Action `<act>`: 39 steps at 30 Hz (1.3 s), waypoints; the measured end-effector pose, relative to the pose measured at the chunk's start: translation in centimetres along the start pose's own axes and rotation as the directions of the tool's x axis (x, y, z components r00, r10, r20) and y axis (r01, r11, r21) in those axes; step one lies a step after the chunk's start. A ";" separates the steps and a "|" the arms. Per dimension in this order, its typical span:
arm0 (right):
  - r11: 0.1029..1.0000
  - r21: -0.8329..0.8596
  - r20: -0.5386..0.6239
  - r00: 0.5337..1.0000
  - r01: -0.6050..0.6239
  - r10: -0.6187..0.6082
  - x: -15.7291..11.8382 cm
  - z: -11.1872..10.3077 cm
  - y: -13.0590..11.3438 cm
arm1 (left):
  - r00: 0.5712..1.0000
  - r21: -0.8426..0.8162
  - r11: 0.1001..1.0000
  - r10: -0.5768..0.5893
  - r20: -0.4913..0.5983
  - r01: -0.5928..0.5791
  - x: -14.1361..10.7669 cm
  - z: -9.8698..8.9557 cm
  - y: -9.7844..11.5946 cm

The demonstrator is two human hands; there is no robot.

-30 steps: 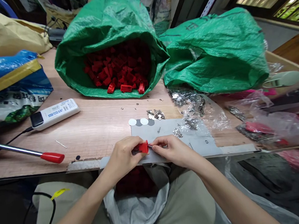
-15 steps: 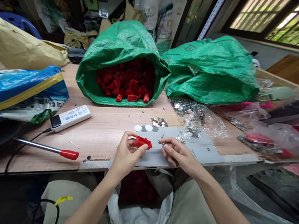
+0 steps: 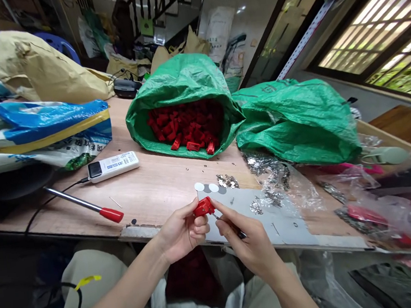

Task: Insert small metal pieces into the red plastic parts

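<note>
My left hand point(image 3: 186, 233) is closed on a small red plastic housing point(image 3: 203, 206), pinched between thumb and fingers above the grey mat point(image 3: 248, 217). From the right, my right hand point(image 3: 247, 234) grips a thin metal tool point(image 3: 217, 216) with a dark rear end; its tip points at the housing, and whether it touches cannot be made out. My right index fingertip rests at the housing's upper edge. Small metal pieces point(image 3: 256, 206) lie on the mat to the right of my hands.
A green sack point(image 3: 180, 79) full of red parts point(image 3: 188, 124) faces me. Another green sack point(image 3: 297, 121) stands to its right. A white device point(image 3: 114, 166) and a red-handled lever point(image 3: 111, 215) lie left. Clear bags of metal pieces point(image 3: 267, 167) sit right; an open sack hangs at my lap.
The view has tilted up. My hands have come together, the red housing has been turned, and the thin tool is now at it.
</note>
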State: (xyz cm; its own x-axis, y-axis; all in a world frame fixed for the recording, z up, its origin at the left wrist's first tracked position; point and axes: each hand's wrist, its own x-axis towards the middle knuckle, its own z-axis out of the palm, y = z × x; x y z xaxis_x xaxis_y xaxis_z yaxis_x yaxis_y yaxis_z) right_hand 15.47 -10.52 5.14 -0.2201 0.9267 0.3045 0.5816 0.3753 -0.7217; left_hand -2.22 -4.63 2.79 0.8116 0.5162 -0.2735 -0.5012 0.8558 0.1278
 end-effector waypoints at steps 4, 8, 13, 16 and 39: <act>1.000 0.008 -0.010 1.000 0.017 -0.017 0.2 0.2 -0.2 | 0.999 -0.033 0.999 -0.023 0.027 0.024 0.0 -0.2 0.0; 0.999 0.036 -0.022 0.999 0.037 -0.036 0.6 0.1 -0.5 | 0.996 -0.036 0.998 -0.040 0.076 0.043 0.0 -0.5 0.0; 0.997 0.050 -0.053 0.997 0.050 -0.047 1.0 -0.2 -0.9 | 0.993 -0.043 0.998 -0.042 0.111 0.047 0.3 -0.8 -0.2; 0.999 0.044 -0.124 0.992 -0.013 0.018 1.4 -0.2 -0.8 | 0.992 0.004 1.000 -0.022 0.122 0.022 0.6 -0.8 -0.2; 0.821 0.037 -0.424 0.735 -0.569 0.529 20.9 -1.5 9.4 | 0.949 0.932 0.242 0.227 0.217 -0.271 0.4 -1.8 -1.2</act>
State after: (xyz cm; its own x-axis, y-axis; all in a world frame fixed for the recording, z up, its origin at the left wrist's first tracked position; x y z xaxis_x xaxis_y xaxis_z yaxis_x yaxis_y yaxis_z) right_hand 17.56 12.32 5.65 0.4782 0.8718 0.1061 0.5738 -0.2187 -0.7892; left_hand -1.83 -5.48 0.81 0.7218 0.6917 -0.0235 -0.0618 0.0982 0.9932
